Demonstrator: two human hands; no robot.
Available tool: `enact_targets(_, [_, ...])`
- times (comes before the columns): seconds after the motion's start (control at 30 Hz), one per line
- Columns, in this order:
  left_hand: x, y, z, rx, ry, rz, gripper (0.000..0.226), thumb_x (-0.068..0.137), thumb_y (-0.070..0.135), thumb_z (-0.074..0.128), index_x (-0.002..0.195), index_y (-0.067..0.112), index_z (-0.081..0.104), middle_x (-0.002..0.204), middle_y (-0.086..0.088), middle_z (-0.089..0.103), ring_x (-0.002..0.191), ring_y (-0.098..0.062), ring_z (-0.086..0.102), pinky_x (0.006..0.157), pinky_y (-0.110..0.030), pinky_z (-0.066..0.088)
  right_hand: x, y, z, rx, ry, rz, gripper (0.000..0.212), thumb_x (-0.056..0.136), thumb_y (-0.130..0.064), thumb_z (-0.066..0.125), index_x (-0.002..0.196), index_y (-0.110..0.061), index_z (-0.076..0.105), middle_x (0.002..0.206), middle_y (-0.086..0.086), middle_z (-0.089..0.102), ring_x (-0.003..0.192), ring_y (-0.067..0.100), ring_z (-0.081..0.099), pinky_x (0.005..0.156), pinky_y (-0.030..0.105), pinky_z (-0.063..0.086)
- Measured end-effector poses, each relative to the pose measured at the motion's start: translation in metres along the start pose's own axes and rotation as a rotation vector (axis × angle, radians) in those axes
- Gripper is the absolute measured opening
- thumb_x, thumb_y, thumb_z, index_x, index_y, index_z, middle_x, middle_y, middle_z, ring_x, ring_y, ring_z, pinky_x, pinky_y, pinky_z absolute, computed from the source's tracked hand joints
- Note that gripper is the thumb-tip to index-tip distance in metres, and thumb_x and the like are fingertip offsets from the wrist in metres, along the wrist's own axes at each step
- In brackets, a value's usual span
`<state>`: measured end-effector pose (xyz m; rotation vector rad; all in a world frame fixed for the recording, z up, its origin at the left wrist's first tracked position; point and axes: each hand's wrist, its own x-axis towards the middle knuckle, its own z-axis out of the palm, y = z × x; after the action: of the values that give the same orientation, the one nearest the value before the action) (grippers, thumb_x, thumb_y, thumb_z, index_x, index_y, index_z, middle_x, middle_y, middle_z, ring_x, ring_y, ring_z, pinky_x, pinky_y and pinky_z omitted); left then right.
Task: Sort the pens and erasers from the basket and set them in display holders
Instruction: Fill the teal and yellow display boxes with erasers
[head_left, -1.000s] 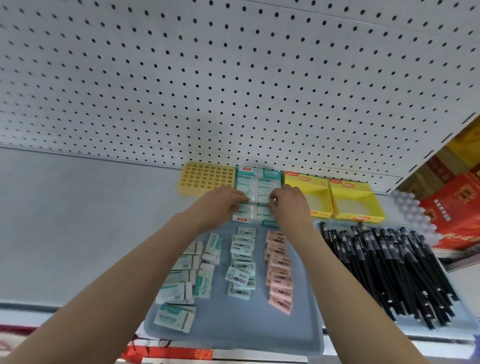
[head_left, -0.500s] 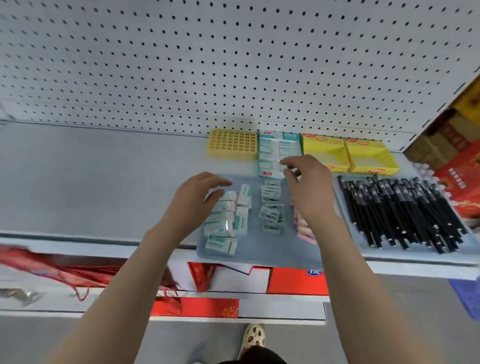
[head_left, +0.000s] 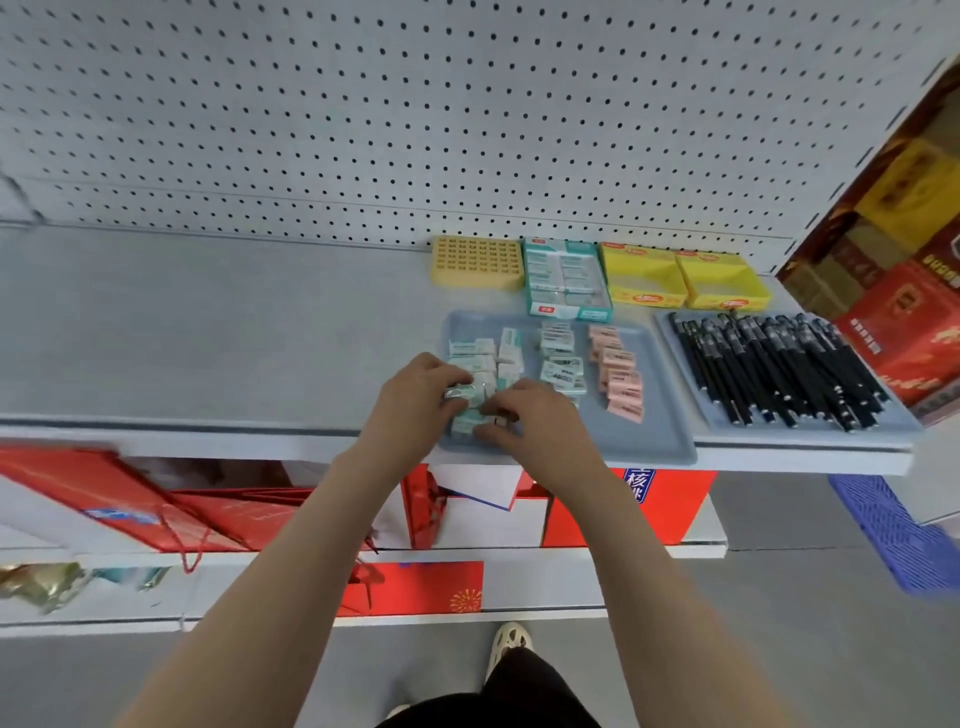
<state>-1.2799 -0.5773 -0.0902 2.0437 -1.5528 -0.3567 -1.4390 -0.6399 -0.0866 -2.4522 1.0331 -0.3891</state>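
Below the tray (head_left: 649, 447), red cartons (head_left: 665, 509) occupy the lower shelf. At the tray's near-left corner, both hands work on the teal erasers (head_left: 470, 347). The left hand (head_left: 415, 402) grips a small stack of them between curled fingers and thumb. The right hand (head_left: 537, 423) pinches adjacent pieces of the same group with curled fingertips. The two hands almost touch.

The tray holds three groups:
- teal erasers on its left;
- white erasers (head_left: 563, 366) down its middle;
- pink erasers (head_left: 619, 382) in a column on its right.

Just right of the tray, a second tray (head_left: 712, 415) carries black pens (head_left: 779, 369) lying side by side in a dense layer.

Behind the tray, four holders stand in a row against the pegboard (head_left: 467, 130). From left:
- a yellow grid holder (head_left: 478, 262) with open cells;
- a teal box (head_left: 569, 312) packed with wrapped erasers in two rows;
- two yellow boxes (head_left: 641, 275), interiors showing bare yellow floor.

All stand on the grey shelf (head_left: 208, 322).
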Motion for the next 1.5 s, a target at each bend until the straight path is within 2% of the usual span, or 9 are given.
enact_targets(0.1, [-0.001,0.000,0.000,-0.016,0.009,-0.016,0.028,0.089,0.016,0.066,0.117,0.016,0.068,0.109,-0.007,0.056,0.095,-0.024,0.059,0.080,-0.023,0.038,0.000,-0.003,0.001,0.006,-0.019,0.015,0.025,0.084,-0.032,0.073,0.103,-0.015,0.071,0.091,-0.001,0.052,0.087,0.018,0.053,0.071,0.028,0.036])
enact_targets(0.2, [-0.006,-0.001,-0.001,-0.070,0.035,-0.029,0.019,0.090,0.016,0.064,0.109,0.016,0.064,0.100,-0.002,0.055,0.090,-0.022,0.059,0.081,-0.031,0.046,-0.003,-0.005,-0.001,0.039,-0.035,0.016,0.023,0.081,-0.027,0.077,0.094,-0.015,0.062,0.091,-0.001,0.054,0.084,0.016,0.052,0.073,0.030,0.043])
enact_targets(0.33, [-0.013,-0.001,-0.007,-0.107,0.029,-0.008,0.014,0.092,0.017,0.062,0.105,0.016,0.058,0.098,0.001,0.065,0.086,-0.019,0.060,0.078,-0.032,0.048,-0.006,0.000,-0.010,0.166,0.017,0.073,0.022,0.078,-0.020,0.079,0.086,-0.019,0.058,0.077,-0.009,0.058,0.072,0.013,0.053,0.067,0.030,0.044])
enact_targets(0.53, [-0.012,0.018,0.001,0.059,-0.086,0.078,0.017,0.095,0.021,0.059,0.111,0.018,0.061,0.110,-0.002,0.068,0.094,-0.020,0.059,0.076,-0.027,0.042,-0.007,0.020,-0.040,0.204,0.194,0.162,0.017,0.079,-0.015,0.077,0.090,-0.014,0.064,0.077,-0.007,0.059,0.071,0.011,0.054,0.066,0.026,0.042])
enact_targets(0.77, [-0.011,0.023,0.010,0.283,-0.114,0.193,0.039,0.100,0.022,0.049,0.139,0.019,0.052,0.137,-0.008,0.051,0.117,-0.025,0.050,0.097,-0.027,0.040,-0.008,0.021,-0.040,0.201,0.289,0.199,0.018,0.081,-0.017,0.076,0.093,-0.016,0.063,0.082,-0.004,0.064,0.075,0.014,0.057,0.069,0.029,0.046])
enact_targets(0.93, [-0.014,0.021,0.013,0.330,-0.107,0.223,0.045,0.094,0.025,0.061,0.139,0.022,0.051,0.139,-0.005,0.049,0.120,-0.022,0.047,0.101,-0.028,0.041,-0.008,0.019,-0.032,0.198,0.305,0.183,0.017,0.082,-0.017,0.075,0.094,-0.014,0.063,0.081,-0.006,0.063,0.075,0.014,0.058,0.068,0.029,0.046])
enact_targets(1.07, [-0.014,0.019,0.015,0.325,-0.096,0.226,0.036,0.094,0.025,0.061,0.130,0.022,0.056,0.131,-0.003,0.053,0.116,-0.021,0.046,0.098,-0.029,0.041,-0.002,0.016,-0.027,0.204,0.309,0.182,0.016,0.082,-0.017,0.076,0.091,-0.015,0.063,0.079,-0.006,0.063,0.073,0.013,0.057,0.067,0.030,0.046])
enact_targets(1.37, [0.005,0.009,0.019,0.496,-0.040,0.109,0.046,0.095,0.012,0.050,0.138,0.010,0.036,0.138,-0.010,0.035,0.118,-0.027,0.038,0.094,-0.032,0.042,0.001,0.016,-0.026,0.211,0.316,0.200,0.017,0.081,-0.019,0.076,0.091,-0.016,0.063,0.079,-0.010,0.060,0.069,0.001,0.052,0.064,0.024,0.040])
enact_targets(1.5, [0.010,0.006,0.024,0.578,-0.050,0.138,0.052,0.096,0.023,0.054,0.142,0.010,0.036,0.145,-0.011,0.035,0.126,-0.030,0.038,0.095,-0.035,0.041,-0.005,0.019,-0.028,0.216,0.341,0.206,0.018,0.081,-0.017,0.077,0.090,-0.017,0.062,0.077,-0.012,0.058,0.069,0.004,0.053,0.062,0.020,0.038])
